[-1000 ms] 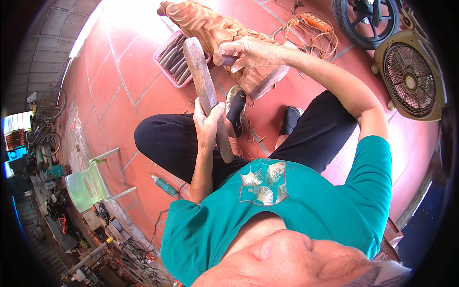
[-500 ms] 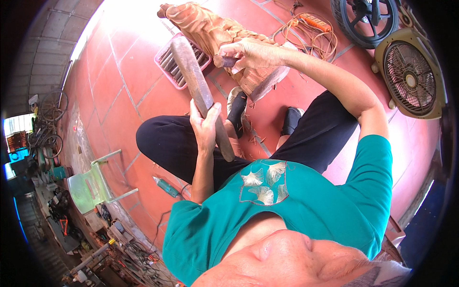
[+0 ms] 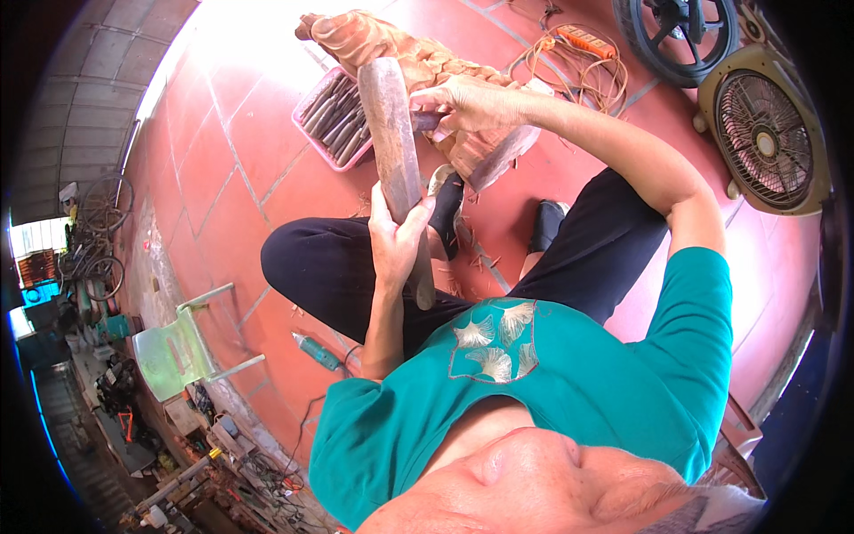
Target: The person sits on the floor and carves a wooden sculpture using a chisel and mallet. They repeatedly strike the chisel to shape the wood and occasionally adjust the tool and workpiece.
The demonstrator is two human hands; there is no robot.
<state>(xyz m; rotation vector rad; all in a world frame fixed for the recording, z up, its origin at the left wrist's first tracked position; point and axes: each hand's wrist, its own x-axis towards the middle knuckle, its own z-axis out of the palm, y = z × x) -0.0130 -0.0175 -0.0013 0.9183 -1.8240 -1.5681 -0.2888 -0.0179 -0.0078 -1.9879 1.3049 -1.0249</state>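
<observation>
My left hand (image 3: 398, 240) is wrapped round a long, worn wooden club (image 3: 389, 125), which slants up and away from my lap. Close to the club's far part, my right hand (image 3: 455, 104) grips a chisel (image 3: 428, 121) by its dark round handle; its blade is hidden. In this view the club's edge meets the handle end, but I cannot tell whether they touch. Beyond and under my right hand lies a carved wooden figure (image 3: 378, 40) with flowing folds, its flat base end (image 3: 503, 158) toward me, near my feet.
A pink basket (image 3: 313, 142) of several dark-handled tools stands left of the carving. Wood chips lie around my shoes. An orange power strip (image 3: 587, 42) with tangled cords, a wheel (image 3: 680, 40) and a box fan (image 3: 765, 133) are at right. At left are a green power tool (image 3: 318, 351) and a pale green chair (image 3: 173, 356).
The club has swung right and stands more upright, now up against the chisel handle in the picture. My right hand with the chisel has barely moved.
</observation>
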